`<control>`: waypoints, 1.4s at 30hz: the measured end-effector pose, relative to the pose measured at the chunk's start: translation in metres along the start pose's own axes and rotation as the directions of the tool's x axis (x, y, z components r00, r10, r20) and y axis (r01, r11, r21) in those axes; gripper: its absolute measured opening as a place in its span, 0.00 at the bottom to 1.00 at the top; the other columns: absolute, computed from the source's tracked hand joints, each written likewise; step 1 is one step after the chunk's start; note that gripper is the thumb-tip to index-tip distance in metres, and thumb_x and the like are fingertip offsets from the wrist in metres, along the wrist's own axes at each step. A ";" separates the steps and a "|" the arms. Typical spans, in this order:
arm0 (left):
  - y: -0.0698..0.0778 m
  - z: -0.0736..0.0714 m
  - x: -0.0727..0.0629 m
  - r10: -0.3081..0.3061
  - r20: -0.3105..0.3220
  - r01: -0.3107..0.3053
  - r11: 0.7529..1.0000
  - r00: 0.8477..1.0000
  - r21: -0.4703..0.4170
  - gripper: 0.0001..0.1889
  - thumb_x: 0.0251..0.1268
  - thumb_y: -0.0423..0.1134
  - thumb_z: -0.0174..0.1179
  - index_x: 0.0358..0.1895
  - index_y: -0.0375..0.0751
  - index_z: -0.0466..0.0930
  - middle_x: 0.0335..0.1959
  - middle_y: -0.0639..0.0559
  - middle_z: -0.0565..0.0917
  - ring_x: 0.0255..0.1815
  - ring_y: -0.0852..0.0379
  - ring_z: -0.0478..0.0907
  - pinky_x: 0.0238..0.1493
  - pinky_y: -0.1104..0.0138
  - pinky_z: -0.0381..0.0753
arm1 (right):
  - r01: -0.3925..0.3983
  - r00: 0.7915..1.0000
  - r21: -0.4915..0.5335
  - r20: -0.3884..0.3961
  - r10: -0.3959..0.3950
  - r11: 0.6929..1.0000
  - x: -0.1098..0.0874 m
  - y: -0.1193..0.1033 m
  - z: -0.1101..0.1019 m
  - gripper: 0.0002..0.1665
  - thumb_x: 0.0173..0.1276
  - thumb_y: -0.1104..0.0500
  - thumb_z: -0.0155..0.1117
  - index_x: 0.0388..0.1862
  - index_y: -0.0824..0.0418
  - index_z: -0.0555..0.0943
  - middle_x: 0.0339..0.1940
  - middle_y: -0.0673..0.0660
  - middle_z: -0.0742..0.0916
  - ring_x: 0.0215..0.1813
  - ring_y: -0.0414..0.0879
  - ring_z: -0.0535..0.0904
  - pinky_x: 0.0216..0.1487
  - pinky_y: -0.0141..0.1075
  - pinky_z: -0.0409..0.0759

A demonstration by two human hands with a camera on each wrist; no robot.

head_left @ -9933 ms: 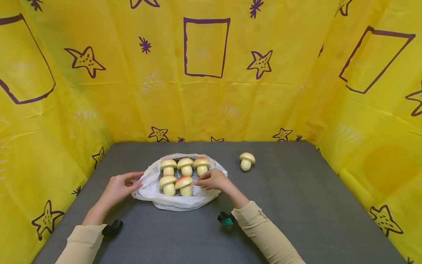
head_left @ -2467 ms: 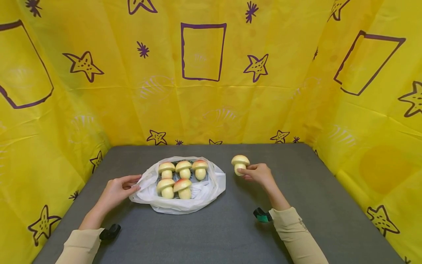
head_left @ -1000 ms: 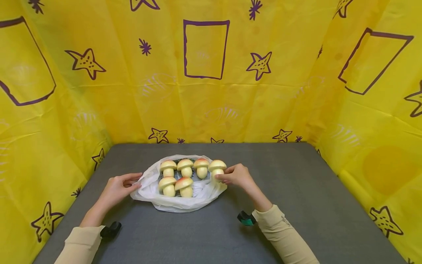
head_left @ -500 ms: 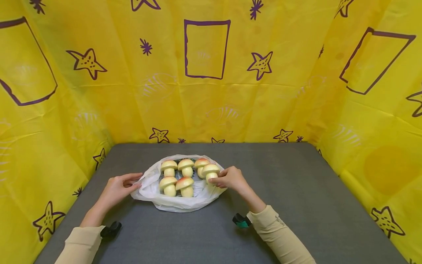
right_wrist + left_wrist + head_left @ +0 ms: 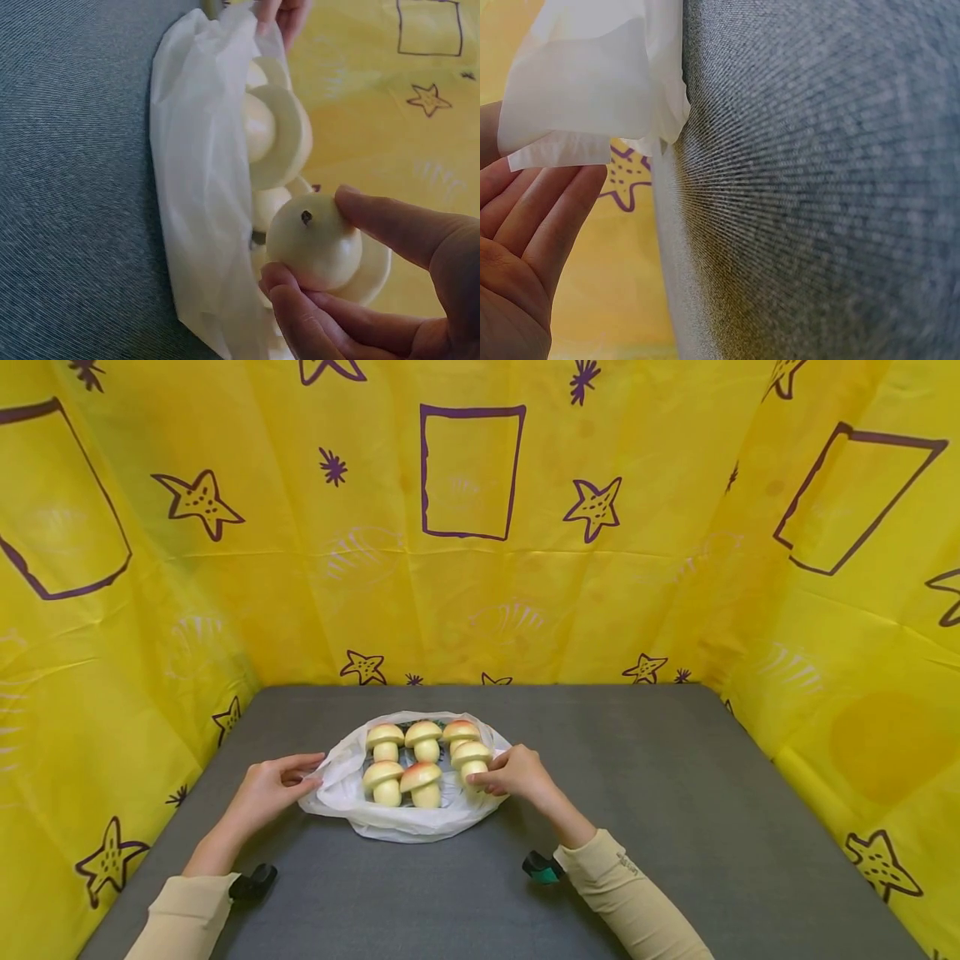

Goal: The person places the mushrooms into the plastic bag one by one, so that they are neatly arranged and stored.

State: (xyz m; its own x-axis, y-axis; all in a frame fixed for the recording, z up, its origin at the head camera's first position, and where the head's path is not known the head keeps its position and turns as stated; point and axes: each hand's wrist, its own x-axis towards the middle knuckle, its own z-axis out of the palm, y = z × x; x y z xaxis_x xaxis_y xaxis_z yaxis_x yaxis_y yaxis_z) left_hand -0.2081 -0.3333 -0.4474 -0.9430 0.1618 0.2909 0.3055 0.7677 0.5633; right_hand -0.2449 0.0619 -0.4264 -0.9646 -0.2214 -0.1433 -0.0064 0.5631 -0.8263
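Observation:
A white plastic bag (image 5: 408, 827) lies with its mouth spread wide on the dark grey table. Several pale yellow toy mushrooms (image 5: 386, 789) stand in it in two rows, some with reddish caps. My left hand (image 5: 264, 789) pinches the bag's left edge; in the left wrist view the thin white film (image 5: 577, 86) passes between thumb and fingers. With thumb and fingers, my right hand (image 5: 521, 774) grips another toy mushroom (image 5: 470, 755) by its stem at the right end of the front row. That stem's round underside (image 5: 311, 244) faces the right wrist camera, above the bag's side.
The grey table (image 5: 637, 827) extends around the bag on all sides. Yellow cloth walls (image 5: 480, 610) with starfish drawings enclose it at the back and both sides. Dark camera mounts (image 5: 253, 882) hang at both wrists.
My right hand picked up the lone toy mushroom from the table right of the bag, carried it left over the bag's rim and lowered it. My left hand stayed at the bag's edge.

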 end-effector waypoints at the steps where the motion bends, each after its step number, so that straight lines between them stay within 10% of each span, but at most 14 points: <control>1: 0.000 0.000 0.000 0.002 -0.001 -0.002 1.000 1.000 0.002 0.20 0.57 0.43 0.68 0.53 0.42 0.82 0.47 0.45 0.86 0.37 0.64 0.83 0.37 0.77 0.80 | 0.003 1.000 -0.002 0.002 -0.003 1.000 0.000 0.000 0.001 0.20 0.46 0.45 0.78 0.21 0.61 0.86 0.18 0.54 0.87 0.22 0.46 0.85 0.31 0.41 0.84; 42: -0.001 -0.001 0.000 -0.019 0.010 0.019 1.000 1.000 0.004 0.21 0.57 0.44 0.67 0.53 0.42 0.82 0.47 0.45 0.86 0.38 0.60 0.83 0.38 0.77 0.80 | 0.165 0.986 -0.165 0.048 -0.159 0.972 -0.006 0.008 0.014 0.15 0.48 0.48 0.77 0.19 0.58 0.86 0.13 0.49 0.84 0.16 0.35 0.74 0.19 0.27 0.71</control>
State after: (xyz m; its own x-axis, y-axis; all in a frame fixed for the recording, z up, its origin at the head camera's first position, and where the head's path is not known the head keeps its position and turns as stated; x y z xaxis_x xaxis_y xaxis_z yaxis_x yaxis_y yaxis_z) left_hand -0.2085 -0.3345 -0.4466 -0.9499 0.1538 0.2722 0.2872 0.7733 0.5653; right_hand -0.2360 0.0564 -0.4396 -0.9375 -0.3462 -0.0360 -0.2089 0.6423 -0.7374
